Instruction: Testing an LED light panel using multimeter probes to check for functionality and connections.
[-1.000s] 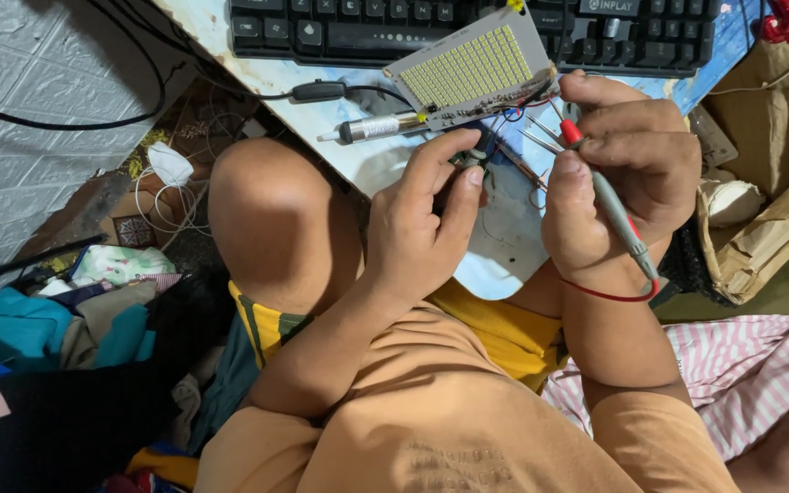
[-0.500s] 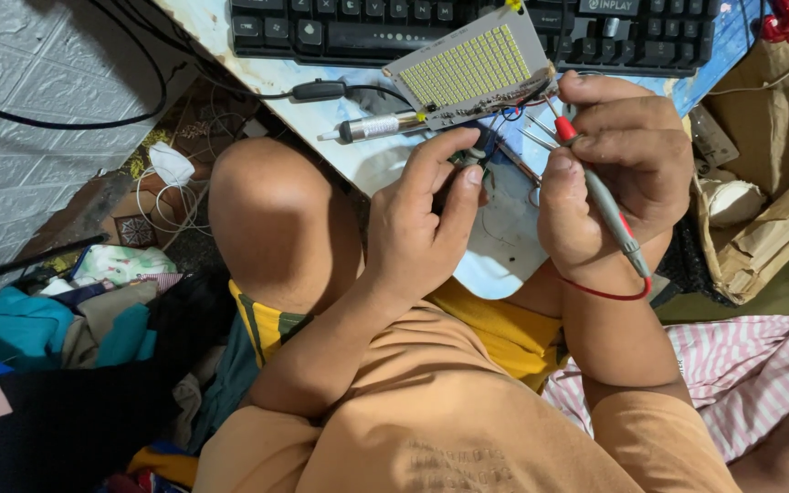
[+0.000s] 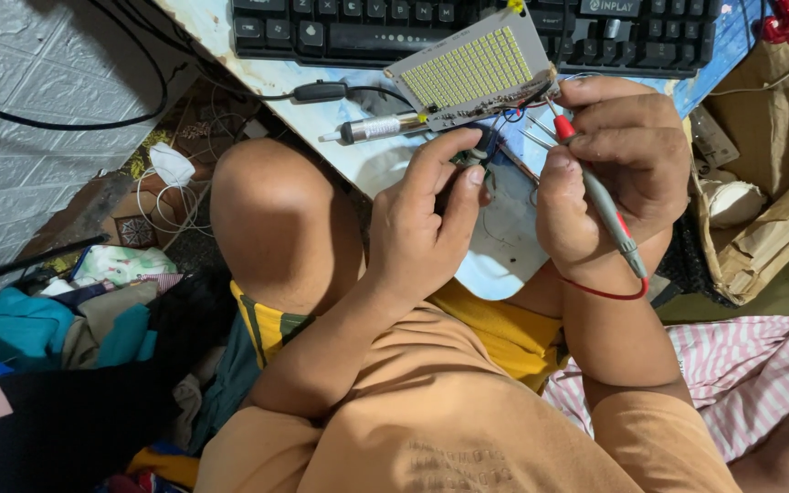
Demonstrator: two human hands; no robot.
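My left hand (image 3: 426, 219) pinches a small dark component (image 3: 477, 162) between thumb and fingers, just below a rectangular LED panel (image 3: 472, 71) with a grid of yellow diodes. My right hand (image 3: 609, 173) grips thin test probes (image 3: 595, 196), one with a red tip and a grey shaft, their metal points aimed at the wires at the panel's lower right edge. A soldering iron (image 3: 378, 129) lies on the table left of the panel. My raised knee (image 3: 271, 215) is left of my left hand.
A black keyboard (image 3: 340, 27) runs along the top of the light table (image 3: 367, 164). Black cables hang at the left by a white textured wall (image 3: 38, 64). Cloth and clutter (image 3: 66, 319) pile at the lower left. A cardboard box (image 3: 769, 242) stands at the right.
Both hands stay at the panel's lower edge. The right hand has shifted its grip slightly, tilting the probes.
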